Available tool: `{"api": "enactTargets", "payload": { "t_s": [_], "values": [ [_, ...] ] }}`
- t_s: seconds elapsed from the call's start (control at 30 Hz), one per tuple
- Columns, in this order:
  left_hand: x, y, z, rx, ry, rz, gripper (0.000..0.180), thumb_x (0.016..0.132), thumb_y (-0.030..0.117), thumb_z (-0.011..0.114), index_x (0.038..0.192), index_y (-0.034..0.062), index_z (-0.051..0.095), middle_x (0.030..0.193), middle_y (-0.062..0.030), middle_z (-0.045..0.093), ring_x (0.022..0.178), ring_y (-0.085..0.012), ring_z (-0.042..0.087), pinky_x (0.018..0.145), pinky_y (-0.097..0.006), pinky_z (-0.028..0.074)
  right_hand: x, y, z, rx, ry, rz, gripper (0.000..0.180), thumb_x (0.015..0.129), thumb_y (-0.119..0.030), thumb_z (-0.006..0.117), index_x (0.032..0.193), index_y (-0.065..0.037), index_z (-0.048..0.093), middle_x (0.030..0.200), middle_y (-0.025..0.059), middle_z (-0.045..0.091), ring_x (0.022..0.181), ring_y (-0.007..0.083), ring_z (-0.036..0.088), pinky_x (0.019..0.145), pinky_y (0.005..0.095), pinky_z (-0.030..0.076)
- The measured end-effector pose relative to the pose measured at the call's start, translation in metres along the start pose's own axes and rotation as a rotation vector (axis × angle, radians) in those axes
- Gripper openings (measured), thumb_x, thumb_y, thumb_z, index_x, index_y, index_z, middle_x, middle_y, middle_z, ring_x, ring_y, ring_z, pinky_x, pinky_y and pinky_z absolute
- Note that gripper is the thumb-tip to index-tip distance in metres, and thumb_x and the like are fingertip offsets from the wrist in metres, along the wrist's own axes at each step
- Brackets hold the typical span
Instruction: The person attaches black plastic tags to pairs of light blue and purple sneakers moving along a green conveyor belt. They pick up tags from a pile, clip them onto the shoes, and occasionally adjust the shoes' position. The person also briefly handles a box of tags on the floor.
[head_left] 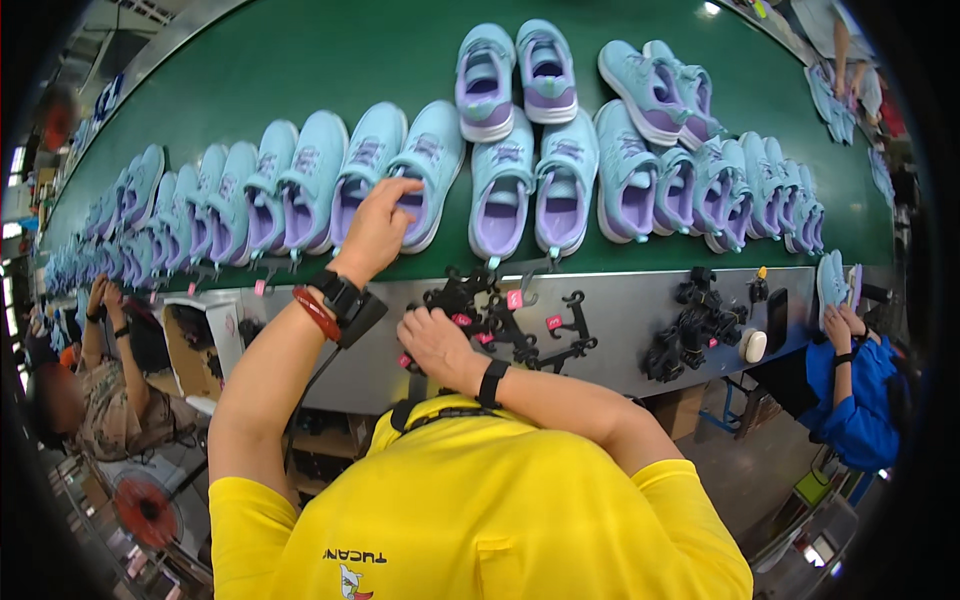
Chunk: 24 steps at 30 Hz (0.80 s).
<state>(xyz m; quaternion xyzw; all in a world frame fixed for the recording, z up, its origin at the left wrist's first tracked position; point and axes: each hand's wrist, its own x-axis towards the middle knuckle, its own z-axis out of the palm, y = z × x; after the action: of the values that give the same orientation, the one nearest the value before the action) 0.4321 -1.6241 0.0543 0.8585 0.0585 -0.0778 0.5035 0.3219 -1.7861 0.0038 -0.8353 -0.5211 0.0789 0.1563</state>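
Note:
My left hand reaches to a light blue sneaker with a lilac lining, its bent fingers closed at the collar. The neighbouring sneaker of the same kind is partly hidden behind this hand. Lower down, at the metal edge of the table, my right hand curls over black plastic shoe hangers with pink tags. Its fingertips are partly hidden, but a piece of hanger with a pink tag shows beside them. More loose hangers lie just right of that hand.
Rows of matching sneakers stand on the green table, some stacked on others. A second heap of black hangers, a phone and a white rounded object lie along the metal edge. People work at both sides; a fan stands lower left.

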Motion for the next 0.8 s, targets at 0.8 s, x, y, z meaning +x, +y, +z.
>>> {"api": "enactTargets", "payload": {
  "t_s": [0.8],
  "values": [
    [0.122,0.012,0.036,0.462,-0.017,0.504,0.022,0.074,-0.001,0.062,0.096,0.006,0.061,0.097,-0.0095,0.062,0.086,-0.0319,0.062,0.073,-0.037,0.051,0.03,0.19,-0.132,1.669,0.124,0.897,0.023,0.097,-0.02,0.043,0.106,0.001,0.045,0.067,0.0117,0.06,0.047,0.0197,0.06,0.041,0.0267,0.045]
  ]
}}
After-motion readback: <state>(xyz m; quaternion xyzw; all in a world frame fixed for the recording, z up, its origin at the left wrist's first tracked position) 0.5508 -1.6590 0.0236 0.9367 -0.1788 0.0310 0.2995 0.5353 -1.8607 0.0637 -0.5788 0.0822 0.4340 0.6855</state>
